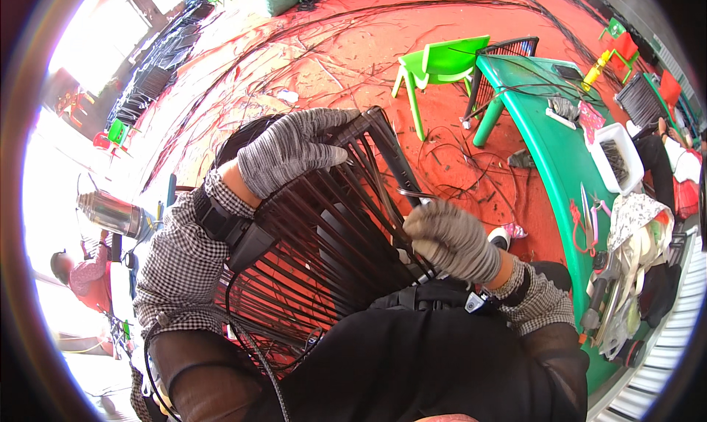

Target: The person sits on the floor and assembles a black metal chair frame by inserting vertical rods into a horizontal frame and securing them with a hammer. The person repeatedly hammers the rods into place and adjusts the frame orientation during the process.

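A frame strung with many dark brown plastic-looking strands (353, 239) leans against my lap. My left hand (293, 151), in a grey knitted glove, is clasped over its upper edge, thumb on the strands and fingers reaching towards the corner. From that corner a black side bar (395, 162) with small slots runs down towards my right hand (455, 239). This hand, gloved alike and slightly blurred, is curled at the right side of the frame. A bent loose strand (414, 193) leads to its fingers; the fingertips are partly hidden.
A green table (544, 162) on my right bears a white tub of metal pieces (616, 159), scissors (588, 217), a cordless tool (602, 284) and cloth. Beyond stands a green plastic chair (447, 63). Loose strands litter the red floor (331, 52). Another person (91, 278) sits far left.
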Tool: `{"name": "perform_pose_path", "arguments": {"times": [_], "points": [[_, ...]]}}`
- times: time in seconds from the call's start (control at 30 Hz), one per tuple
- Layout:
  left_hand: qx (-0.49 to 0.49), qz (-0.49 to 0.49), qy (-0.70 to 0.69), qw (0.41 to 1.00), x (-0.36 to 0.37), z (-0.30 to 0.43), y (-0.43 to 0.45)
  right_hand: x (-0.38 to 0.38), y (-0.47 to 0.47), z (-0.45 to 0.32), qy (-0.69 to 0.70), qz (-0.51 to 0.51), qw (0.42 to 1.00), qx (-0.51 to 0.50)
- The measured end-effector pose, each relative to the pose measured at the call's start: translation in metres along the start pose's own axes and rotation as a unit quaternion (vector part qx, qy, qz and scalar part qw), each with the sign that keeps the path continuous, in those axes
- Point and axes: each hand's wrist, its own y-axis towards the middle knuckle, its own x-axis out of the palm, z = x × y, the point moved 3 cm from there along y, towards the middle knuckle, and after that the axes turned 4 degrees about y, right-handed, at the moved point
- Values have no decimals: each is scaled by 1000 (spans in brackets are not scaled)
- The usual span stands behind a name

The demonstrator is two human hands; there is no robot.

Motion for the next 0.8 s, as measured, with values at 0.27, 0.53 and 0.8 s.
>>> {"name": "perform_pose_path", "arguments": {"times": [0.27,0.53,0.8], "points": [[32,-38,-1,999,9,13,1,-38,59,-3,228,104,967,-52],[-7,25,47,999,1,3,-5,2,8,35,74,42,996,4],[-28,30,22,999,0,4,-8,-19,-71,133,151,134,953,225]]}}
